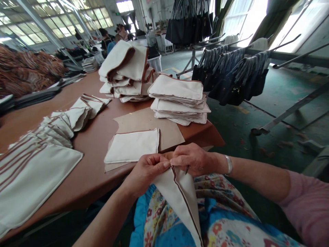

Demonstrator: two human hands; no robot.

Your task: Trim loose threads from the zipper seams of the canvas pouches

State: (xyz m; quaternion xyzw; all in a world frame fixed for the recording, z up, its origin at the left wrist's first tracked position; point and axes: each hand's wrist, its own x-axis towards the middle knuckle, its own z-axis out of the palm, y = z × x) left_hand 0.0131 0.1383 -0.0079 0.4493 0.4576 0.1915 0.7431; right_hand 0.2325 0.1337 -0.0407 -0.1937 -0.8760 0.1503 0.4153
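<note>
Between my two hands, over my lap, hangs a cream fabric pouch (177, 192) with a dark brown edge running down its middle. My left hand (151, 168) pinches its top corner between thumb and fingers. Right beside it, my right hand (192, 159) is closed on the same corner, and a small dark pointed tool (187, 169) sticks out below its fingers; its kind I cannot make out. Just beyond my hands, a flat cream pouch (132, 145) lies on the brown table near its front edge.
A neat stack of cream pouches (177, 89) stands at the table's right corner, a looser pile (123, 68) behind it. More pouches (38, 168) overlap along the left of the brown table (100, 178). Dark bags (236, 82) hang from a metal rack at the right. People sit farther back.
</note>
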